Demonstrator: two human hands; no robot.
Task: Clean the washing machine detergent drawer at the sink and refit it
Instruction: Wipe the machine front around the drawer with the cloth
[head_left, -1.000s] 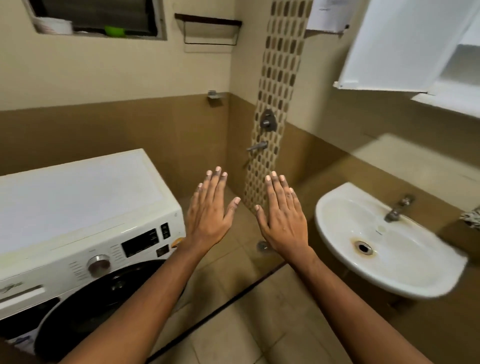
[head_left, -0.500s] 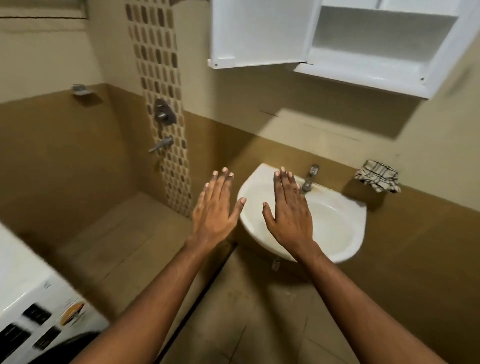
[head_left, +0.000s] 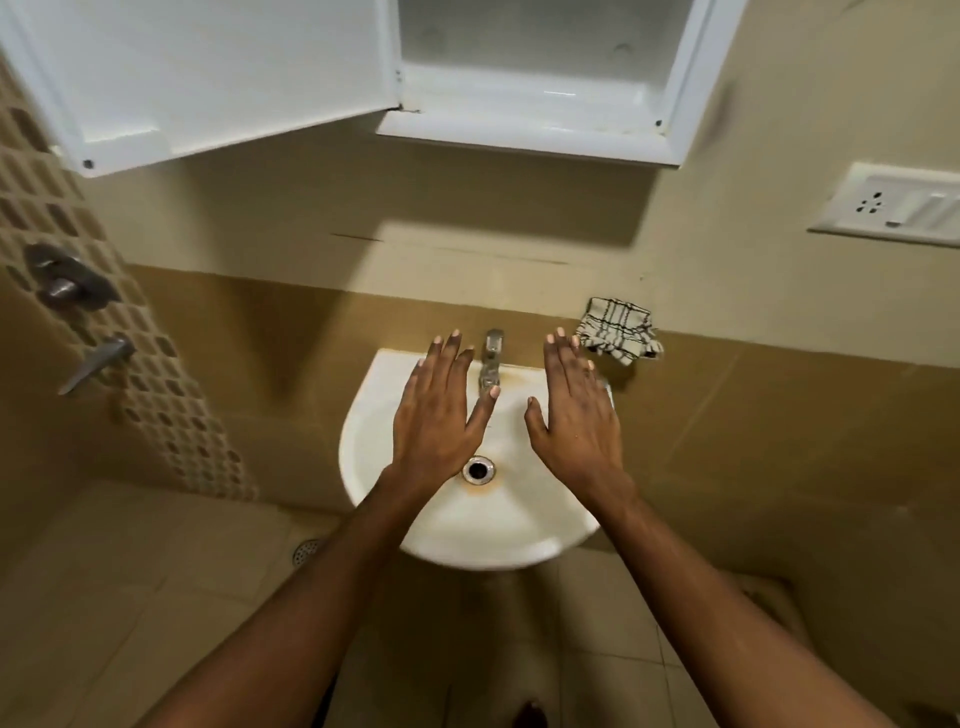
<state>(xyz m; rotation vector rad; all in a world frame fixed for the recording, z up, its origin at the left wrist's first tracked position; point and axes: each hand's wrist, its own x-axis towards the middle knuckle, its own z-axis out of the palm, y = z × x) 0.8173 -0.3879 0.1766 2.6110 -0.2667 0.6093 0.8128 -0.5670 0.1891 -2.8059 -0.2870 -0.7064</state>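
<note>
The left hand (head_left: 436, 415) and right hand (head_left: 576, 415) are hovering palms down over the sink (head_left: 493, 530), fingers stretched straight and holding nothing. The tap (head_left: 492, 353) is showing between them, with a checked cloth (head_left: 618, 327) near the right fingertips. Where the drawer is cannot be told.

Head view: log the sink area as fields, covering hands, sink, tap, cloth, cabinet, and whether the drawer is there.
sink: white, wall-hung, rusty stain round the drain
tap: at the back rim, no water seen running
left hand: flat, fingers straight, over the sink, holds nothing
right hand: flat, over the sink's right side, holds nothing
cloth: checked, bunched on the ledge right of the tap
cabinet: above the sink, door swung open
drawer: not in view
</note>
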